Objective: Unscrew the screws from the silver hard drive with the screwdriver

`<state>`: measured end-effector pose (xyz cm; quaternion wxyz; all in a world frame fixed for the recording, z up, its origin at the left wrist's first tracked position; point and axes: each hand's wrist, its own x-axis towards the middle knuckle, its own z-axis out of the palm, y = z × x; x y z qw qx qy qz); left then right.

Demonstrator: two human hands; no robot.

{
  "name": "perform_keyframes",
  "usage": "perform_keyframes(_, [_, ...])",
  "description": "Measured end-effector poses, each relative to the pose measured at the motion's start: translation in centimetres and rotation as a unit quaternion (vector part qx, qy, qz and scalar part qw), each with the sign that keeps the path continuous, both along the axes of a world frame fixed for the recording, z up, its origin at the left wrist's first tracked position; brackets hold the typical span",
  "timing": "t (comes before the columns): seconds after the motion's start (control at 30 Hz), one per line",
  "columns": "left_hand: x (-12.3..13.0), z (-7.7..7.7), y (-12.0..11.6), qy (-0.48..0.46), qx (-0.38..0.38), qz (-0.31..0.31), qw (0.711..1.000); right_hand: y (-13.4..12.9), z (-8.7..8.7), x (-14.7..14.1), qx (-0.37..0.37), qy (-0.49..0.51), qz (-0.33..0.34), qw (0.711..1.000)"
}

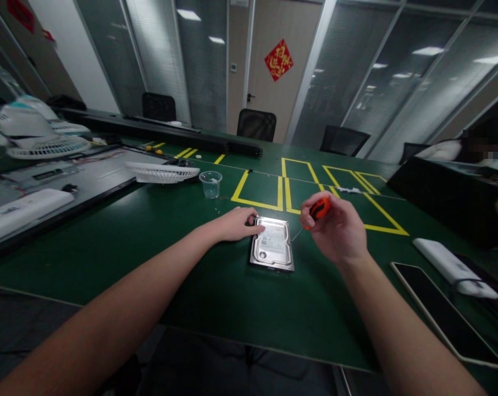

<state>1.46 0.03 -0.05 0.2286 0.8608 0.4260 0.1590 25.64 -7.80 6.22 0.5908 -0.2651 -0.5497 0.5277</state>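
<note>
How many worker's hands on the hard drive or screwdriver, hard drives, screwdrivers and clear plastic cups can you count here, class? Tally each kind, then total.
Hands (left hand, right hand): 2
Hard drive: 1
Screwdriver: 1
Clear plastic cup: 1
Total: 5

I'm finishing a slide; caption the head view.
On a green table, left hand on a hard drive, right hand holding a screwdriver at the drive's edge.

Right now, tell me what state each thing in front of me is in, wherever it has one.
Hard drive: flat, label up, cover on.
Screwdriver: gripped in right hand, tip at the drive's right edge.
Left hand: thumb resting on the drive.
Clear cup: upright, uncovered.
Tablet-like device: face up, screen dark.
Door: closed.
</note>
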Motion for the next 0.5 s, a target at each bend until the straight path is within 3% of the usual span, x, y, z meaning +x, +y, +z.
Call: perform_keyframes(0.5, [0.00, 0.17, -0.12, 0.002, -0.015, 0.001, 1.000, -0.02, -0.20, -0.14, 0.007, 0.019, -0.002, 1.000])
